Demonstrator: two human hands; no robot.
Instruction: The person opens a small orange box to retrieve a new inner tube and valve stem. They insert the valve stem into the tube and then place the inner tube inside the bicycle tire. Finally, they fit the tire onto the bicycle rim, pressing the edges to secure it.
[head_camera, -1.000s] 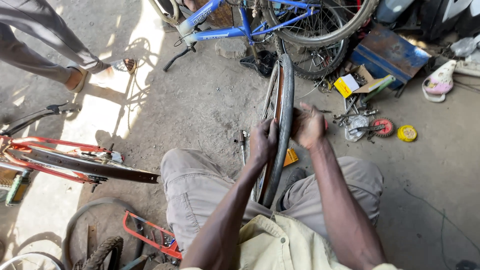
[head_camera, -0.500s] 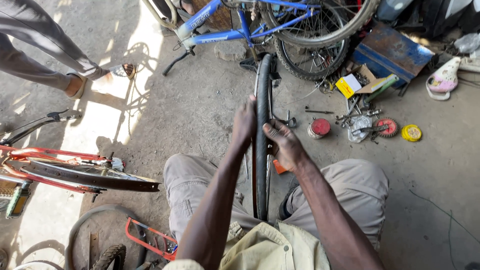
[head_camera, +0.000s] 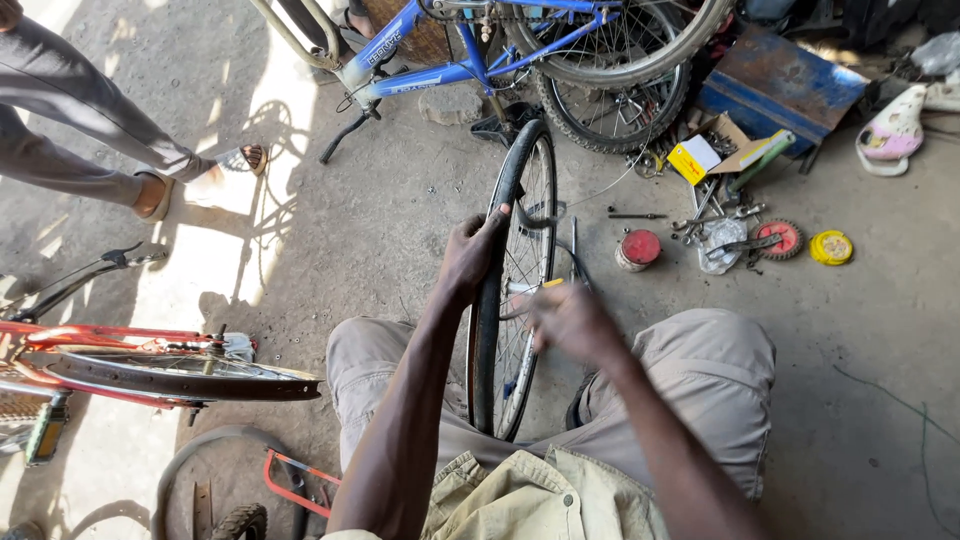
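The bicycle wheel stands upright between the person's knees on the floor, so it is better to keep it steady at the tyre while working at the spokes. The left hand is closed around the tyre at the top. The right hand is blurred just right of the spokes, and I cannot tell if it holds something.

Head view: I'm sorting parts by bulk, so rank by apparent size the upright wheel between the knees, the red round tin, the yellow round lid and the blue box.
1. Upright wheel, though it is nearest the camera.
2. Blue box.
3. Red round tin and yellow round lid look about alike; not ranked.
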